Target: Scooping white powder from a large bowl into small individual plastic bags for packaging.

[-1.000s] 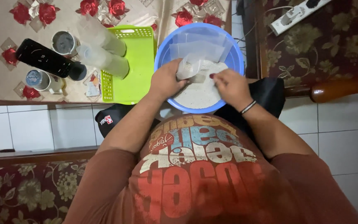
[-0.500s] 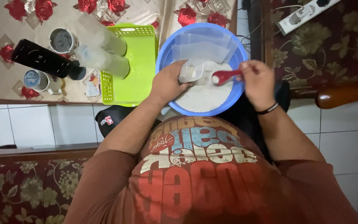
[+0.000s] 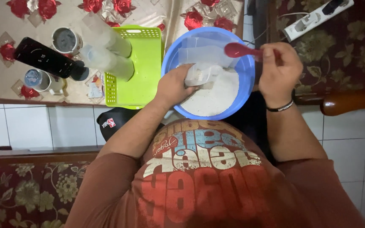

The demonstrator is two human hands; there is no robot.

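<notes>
1. Left hand (image 3: 172, 86) fingers clamped on clear bag (image 3: 201, 74) inside blue basin (image 3: 243, 74), over white powder (image 3: 216, 95).
2. Right hand (image 3: 279, 69) fingers closed on red spoon (image 3: 239, 50) above basin rim.
3. Green basket (image 3: 142, 63), bottles (image 3: 106, 52) left on table (image 3: 5, 84).

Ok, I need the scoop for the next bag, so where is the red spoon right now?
In the head view the red spoon is in the right hand, raised over the far right rim of the blue bowl, above the white powder.

Rust-brown printed T-shirt (image 3: 199, 177), black wristband (image 3: 280, 107).
</notes>
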